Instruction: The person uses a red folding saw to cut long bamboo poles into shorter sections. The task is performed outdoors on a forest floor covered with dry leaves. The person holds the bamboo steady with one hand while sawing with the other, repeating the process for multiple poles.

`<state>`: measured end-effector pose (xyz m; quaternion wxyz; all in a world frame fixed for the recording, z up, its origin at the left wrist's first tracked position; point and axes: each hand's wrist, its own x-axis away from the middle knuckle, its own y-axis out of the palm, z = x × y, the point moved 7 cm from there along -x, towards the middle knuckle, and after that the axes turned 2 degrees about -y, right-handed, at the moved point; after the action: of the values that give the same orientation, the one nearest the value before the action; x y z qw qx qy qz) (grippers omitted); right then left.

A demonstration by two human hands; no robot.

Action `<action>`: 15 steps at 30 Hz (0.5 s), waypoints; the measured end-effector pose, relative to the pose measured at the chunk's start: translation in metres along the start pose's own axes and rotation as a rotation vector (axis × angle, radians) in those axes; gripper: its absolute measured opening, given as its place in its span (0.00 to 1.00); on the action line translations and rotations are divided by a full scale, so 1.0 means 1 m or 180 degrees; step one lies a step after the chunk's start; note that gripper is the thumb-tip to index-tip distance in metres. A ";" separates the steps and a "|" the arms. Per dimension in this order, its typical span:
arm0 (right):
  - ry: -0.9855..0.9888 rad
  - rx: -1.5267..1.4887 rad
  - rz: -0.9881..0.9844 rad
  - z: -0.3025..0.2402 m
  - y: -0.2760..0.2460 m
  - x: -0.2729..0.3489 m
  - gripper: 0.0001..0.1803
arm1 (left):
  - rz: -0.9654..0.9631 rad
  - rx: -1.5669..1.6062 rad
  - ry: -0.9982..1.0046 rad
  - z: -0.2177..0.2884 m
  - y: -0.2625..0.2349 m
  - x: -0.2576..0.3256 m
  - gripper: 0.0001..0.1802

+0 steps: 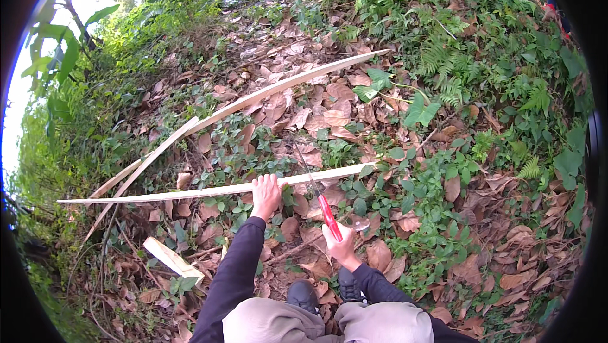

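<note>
A long, pale wooden strip lies across the middle, just above the leaf litter. My left hand is closed on it, with the fingers over its far edge. In my right hand is a hand saw with a red handle, gripped near the handle's lower end. Its thin, dark blade slants up and to the left, crossing the strip a little right of my left hand. Whether the teeth have cut into the wood cannot be made out.
Beyond lies another long pale strip, with a shorter strip beside its left part. A short wood offcut rests at lower left. Dry brown leaves, ferns and low green plants cover the ground. My shoes are at the bottom.
</note>
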<state>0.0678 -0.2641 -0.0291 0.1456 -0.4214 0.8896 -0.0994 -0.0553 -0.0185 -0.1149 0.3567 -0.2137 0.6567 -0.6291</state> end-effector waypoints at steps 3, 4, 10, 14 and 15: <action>0.0102 -0.0031 0.0018 0.010 0.008 -0.002 0.15 | -0.0042 0.0032 0.0004 0.003 -0.001 -0.002 0.19; 0.0137 -0.0014 0.0053 0.012 0.009 -0.002 0.15 | -0.0056 0.0034 0.0018 0.003 -0.002 -0.002 0.19; 0.0358 -0.0088 0.0280 0.020 0.015 0.012 0.13 | 0.0036 0.0032 -0.0021 -0.001 -0.002 -0.002 0.20; 0.0378 -0.0018 0.0243 0.011 0.016 0.016 0.13 | 0.0086 0.0036 0.0003 0.001 -0.004 0.001 0.19; 0.0293 0.0091 0.0213 0.001 0.016 0.009 0.13 | 0.0130 0.0034 0.0013 0.002 -0.003 0.001 0.19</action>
<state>0.0508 -0.2615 -0.0367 0.1137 -0.3843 0.9074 -0.1264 -0.0554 -0.0206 -0.1122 0.3693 -0.1971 0.6583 -0.6256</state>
